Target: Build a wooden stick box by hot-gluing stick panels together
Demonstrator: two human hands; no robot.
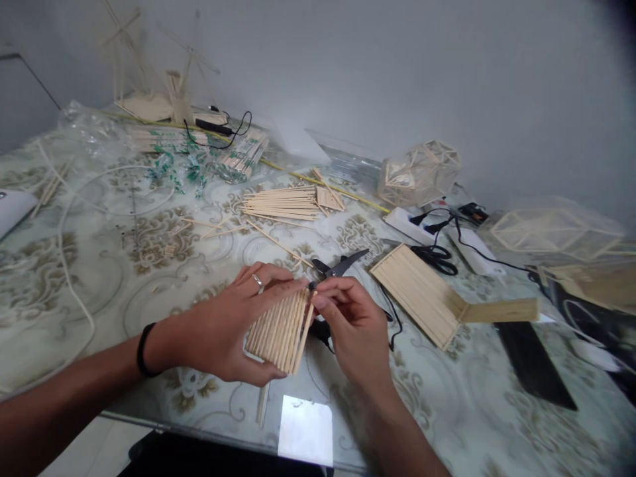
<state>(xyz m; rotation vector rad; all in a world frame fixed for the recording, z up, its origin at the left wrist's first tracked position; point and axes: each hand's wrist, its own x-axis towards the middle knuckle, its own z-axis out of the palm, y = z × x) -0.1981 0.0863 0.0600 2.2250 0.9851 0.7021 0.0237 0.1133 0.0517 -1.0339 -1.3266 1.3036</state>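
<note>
My left hand (248, 318), with a ring and a black wristband, is wrapped round a small panel of wooden sticks (275, 331) lying side by side. My right hand (355, 324) pinches the top end of a single wooden stick (305, 334) along the panel's right edge. The stick slants slightly away from the others near its top. Just beyond my fingertips lies a dark pair of pliers or cutters (340, 265), partly hidden by my hands. Something dark under my right hand is mostly covered.
A larger stick panel (417, 295) lies to the right, beside a black strip (536, 364). Loose sticks (281, 202) are piled behind my hands. Power strips (410, 225) and cables stand back right, near stick-framed models (422, 172). Packaged sticks (243, 156) and a white cable (62, 245) are left.
</note>
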